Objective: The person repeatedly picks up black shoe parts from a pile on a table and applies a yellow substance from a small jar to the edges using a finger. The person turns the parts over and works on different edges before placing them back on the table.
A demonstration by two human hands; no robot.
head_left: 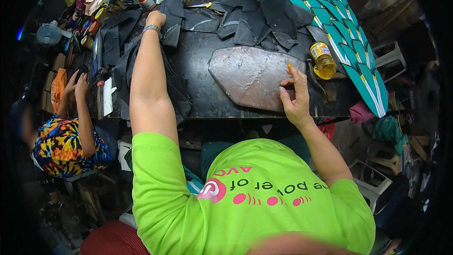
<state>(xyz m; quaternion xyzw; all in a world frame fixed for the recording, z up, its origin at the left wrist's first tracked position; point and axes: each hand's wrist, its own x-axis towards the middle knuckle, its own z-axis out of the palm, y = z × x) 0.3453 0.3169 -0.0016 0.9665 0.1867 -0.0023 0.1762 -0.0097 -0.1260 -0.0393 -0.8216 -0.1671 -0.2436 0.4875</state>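
- Head view: your left hand (155, 19) reaches far across the dark workbench (198, 61), closed over a black cut piece (171, 32) at the pile's edge; it looks not yet lifted clear.
- Your right hand (295, 92) rests open, fingers spread, holding nothing, on the flat stone slab (250, 75), well apart from that piece.
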